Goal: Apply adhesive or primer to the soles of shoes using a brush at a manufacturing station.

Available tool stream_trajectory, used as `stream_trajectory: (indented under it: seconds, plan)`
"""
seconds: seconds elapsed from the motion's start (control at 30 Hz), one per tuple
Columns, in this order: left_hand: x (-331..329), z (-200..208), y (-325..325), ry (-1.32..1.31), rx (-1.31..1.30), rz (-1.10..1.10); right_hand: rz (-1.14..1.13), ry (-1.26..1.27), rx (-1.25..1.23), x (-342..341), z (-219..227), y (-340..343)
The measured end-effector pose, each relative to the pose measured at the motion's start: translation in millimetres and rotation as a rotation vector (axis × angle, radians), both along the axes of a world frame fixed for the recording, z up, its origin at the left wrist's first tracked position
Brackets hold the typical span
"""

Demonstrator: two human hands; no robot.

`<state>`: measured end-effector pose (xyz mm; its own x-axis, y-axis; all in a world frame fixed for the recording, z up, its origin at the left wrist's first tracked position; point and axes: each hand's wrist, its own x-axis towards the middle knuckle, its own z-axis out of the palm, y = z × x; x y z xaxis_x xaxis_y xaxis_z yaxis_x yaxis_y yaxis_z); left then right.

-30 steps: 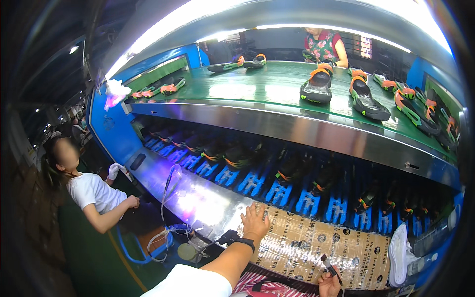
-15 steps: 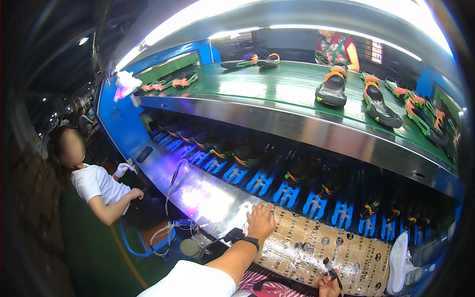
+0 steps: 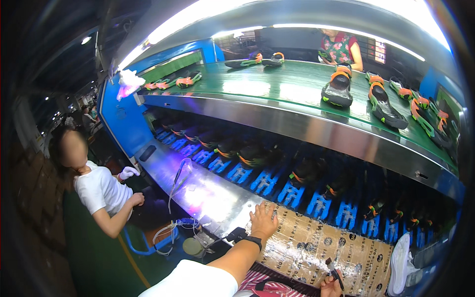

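My left hand point(image 3: 263, 221) lies with fingers spread where the bare metal ledge meets the brown printed cardboard sheet point(image 3: 302, 237), and a dark band circles its wrist. Over the cardboard's near edge, my right hand point(image 3: 330, 286) grips a small brush point(image 3: 334, 272). The brush's dark bristle tip points up and away from me. Beyond the ledge, a row of blue holders point(image 3: 264, 182) carries black shoes with orange and green trim point(image 3: 297, 175), partly lost in shadow.
Above runs a green conveyor belt point(image 3: 277, 89) bearing several black-and-orange shoes point(image 3: 338, 89). A white shoe-shaped piece point(image 3: 399, 265) stands at right. A co-worker in white point(image 3: 101, 190) sits at left; another person point(image 3: 341, 49) stands behind the belt. Cables point(image 3: 166, 232) hang near the ledge.
The whole view has shifted slightly. My hands stay in nearly the same places, the right still gripping the brush. The seated co-worker's gloved hand has moved a little.
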<state>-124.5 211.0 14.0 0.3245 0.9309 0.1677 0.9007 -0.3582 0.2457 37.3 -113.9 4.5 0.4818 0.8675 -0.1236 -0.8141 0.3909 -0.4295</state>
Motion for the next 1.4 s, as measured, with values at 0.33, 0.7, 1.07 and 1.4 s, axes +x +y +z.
stream_trajectory:
  seconds: [0.33,0.7,1.07,1.4]
  plan:
    - [-1,4,3,-0.021,-0.008,-0.007,-0.121,0.029,-0.053,-4,-14,6]
    - [0,3,2,-0.002,-0.025,0.006,-0.121,-0.005,-0.060,-4,-19,5]
    - [-8,5,7,0.020,-0.007,0.012,0.028,0.038,0.045,-8,2,11]
    - [-12,2,11,-0.015,0.011,0.001,0.022,0.029,0.050,-11,2,14]
